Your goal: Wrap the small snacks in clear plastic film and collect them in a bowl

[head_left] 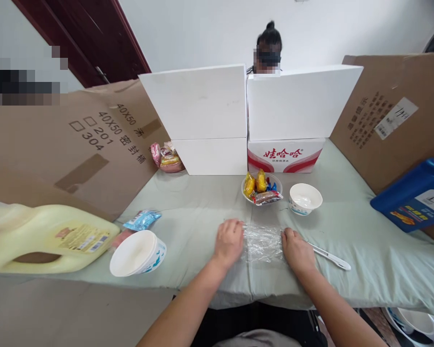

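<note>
Film of clear, colourless plastic shows in the head view, spread low over the pale green tabletop. Its surface is crinkled all over, with fine creases and bright white glints; the green cloth shows through it, and its outline is roughly oblong, with an uneven near edge.

The film lies between the two hands, which are well apart from each other. The left hand is at the film's nine o'clock and the right hand at its three o'clock, each with curled fingers at its own side edge. Whether the fingers pinch the plastic or only press on it, I cannot tell.

From the film, a clear bowl of wrapped snacks sits near at twelve o'clock, and a white paper bowl with blue marks at about one. A slim white tool points away towards four o'clock, its inner end just beside the right hand. Well off at nine o'clock, a larger white tub stands near a yellow jug.
</note>
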`<state>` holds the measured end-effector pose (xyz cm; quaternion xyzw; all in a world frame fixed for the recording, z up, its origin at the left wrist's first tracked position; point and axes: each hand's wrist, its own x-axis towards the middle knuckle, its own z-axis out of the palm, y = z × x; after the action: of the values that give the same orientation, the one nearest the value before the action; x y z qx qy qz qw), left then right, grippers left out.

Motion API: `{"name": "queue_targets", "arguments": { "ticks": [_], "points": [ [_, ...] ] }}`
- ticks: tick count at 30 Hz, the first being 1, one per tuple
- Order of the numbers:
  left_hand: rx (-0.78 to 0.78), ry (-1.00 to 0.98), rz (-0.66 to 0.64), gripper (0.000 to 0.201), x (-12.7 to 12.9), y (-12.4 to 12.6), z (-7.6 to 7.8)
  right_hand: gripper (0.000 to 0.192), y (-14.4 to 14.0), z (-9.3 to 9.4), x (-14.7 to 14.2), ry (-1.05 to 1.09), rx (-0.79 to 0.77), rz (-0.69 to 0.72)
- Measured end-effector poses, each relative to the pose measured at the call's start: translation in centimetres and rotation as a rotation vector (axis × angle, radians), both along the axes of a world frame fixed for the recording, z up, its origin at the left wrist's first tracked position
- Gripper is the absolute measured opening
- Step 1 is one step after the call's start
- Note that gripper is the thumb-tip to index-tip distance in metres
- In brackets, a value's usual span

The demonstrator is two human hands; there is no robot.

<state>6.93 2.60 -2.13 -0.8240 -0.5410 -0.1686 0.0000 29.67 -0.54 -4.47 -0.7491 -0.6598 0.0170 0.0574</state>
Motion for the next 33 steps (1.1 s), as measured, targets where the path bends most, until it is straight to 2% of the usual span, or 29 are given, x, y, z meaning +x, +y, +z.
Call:
{"name": "queue_targets", "arguments": {
  "ticks": [2, 3, 5, 8, 9, 11, 13, 14, 16, 19, 23, 25, 27, 29, 31, 33],
  "points": [
    [-0.051, 0.005, -0.242, 0.041, 1.2, -0.9, -0.4, 0.028, 0.1, 0.1, 0.4, -0.012, 0.003, 0.006],
    [-0.092, 0.014, -0.320, 0.050, 1.6, -1.2, -0.8, 0.027, 0.1, 0.3, 0.8, -0.017, 0.008, 0.006],
    [-0.165, 0.036, -0.365, 0.067, 1.9, -1.7, -1.7, 0.028, 0.2, 1.0, 1.8, -0.029, 0.032, -0.010],
    [-0.221, 0.056, -0.345, 0.072, 1.9, -2.0, -2.4, 0.034, 0.1, 2.4, 2.6, -0.041, 0.114, -0.017],
    [-0.228, 0.062, -0.343, 0.072, 1.9, -2.0, -2.5, 0.035, 0.0, 2.7, 2.4, -0.033, 0.156, 0.035],
    [-0.234, 0.069, -0.343, 0.073, 1.9, -1.9, -2.4, 0.037, -0.2, 2.7, 1.4, -0.001, 0.214, 0.249],
    [-0.236, 0.077, -0.344, 0.074, 1.8, -1.9, -2.2, 0.046, -0.5, 1.9, 0.2, 0.032, 0.184, 0.493],
    [-0.239, 0.083, -0.341, 0.075, 1.5, -1.8, -2.1, 0.053, -0.6, 1.3, -0.2, 0.041, 0.137, 0.566],
    [-0.240, 0.097, -0.309, 0.075, 0.4, -1.7, -2.2, 0.064, -0.8, 0.1, -0.7, 0.049, 0.057, 0.588],
    [-0.222, 0.123, -0.194, 0.072, -3.0, -1.6, -2.6, 0.067, -1.0, -1.1, 0.0, 0.056, 0.028, 0.520],
    [-0.154, 0.125, -0.059, 0.068, -8.1, -2.3, -2.7, 0.067, -2.2, -1.0, 1.9, 0.087, 0.058, 0.521],
    [-0.103, 0.085, -0.105, 0.063, -9.7, -3.2, -2.1, 0.065, -3.4, -0.6, 3.1, 0.133, 0.086, 0.580],
    [-0.085, 0.035, -0.248, 0.055, -10.4, -4.3, -1.2, 0.061, -4.8, -0.3, 4.1, 0.199, 0.091, 0.679],
    [-0.103, -0.006, -0.393, 0.043, -10.6, -5.1, -0.6, 0.048, -6.0, -0.2, 4.9, 0.257, 0.088, 0.758],
    [-0.106, -0.044, -0.463, 0.030, -10.7, -5.6, -0.4, 0.031, -6.9, -0.4, 5.4, 0.282, 0.116, 0.772],
    [-0.071, -0.079, -0.479, 0.024, -10.8, -5.6, -0.7, 0.024, -7.4, -0.7, 5.7, 0.288, 0.177, 0.758]
  ]
}}
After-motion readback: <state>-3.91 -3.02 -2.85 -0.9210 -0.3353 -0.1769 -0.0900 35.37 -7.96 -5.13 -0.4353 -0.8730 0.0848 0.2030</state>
